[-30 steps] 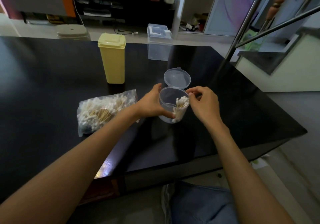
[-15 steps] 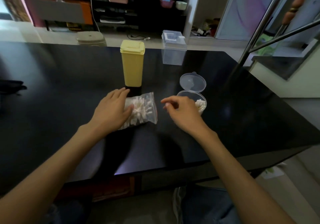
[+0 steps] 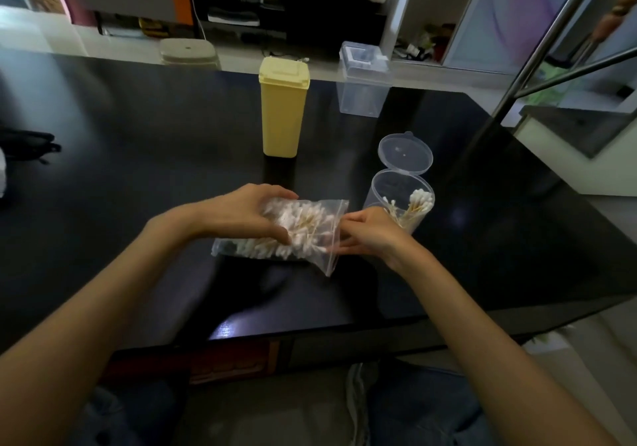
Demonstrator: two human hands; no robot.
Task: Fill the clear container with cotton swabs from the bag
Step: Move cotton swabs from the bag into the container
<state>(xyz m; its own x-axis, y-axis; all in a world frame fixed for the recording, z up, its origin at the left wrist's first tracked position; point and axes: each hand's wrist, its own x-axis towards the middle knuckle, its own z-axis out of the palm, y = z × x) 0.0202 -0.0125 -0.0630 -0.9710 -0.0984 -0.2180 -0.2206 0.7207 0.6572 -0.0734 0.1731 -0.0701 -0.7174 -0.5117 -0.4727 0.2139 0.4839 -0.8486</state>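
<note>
The person is fetching another batch of swabs. The clear zip-top plastic bag of white-tipped cotton swabs is lying on the glossy black table, just left of the clear round plastic container, which is standing upright with its hinged lid tipped back. A small bundle of swabs is already leaning against its right inner wall; judged from this, filling is well short of done. The left hand is curling over the bag's middle, fingers gripping it through the film. The right hand is working at the bag's mouth, fingers reaching inward; whether they are pinching swabs or film cannot be told. Next move, in my assessment: draw out a pinch and carry it right to the container.
</note>
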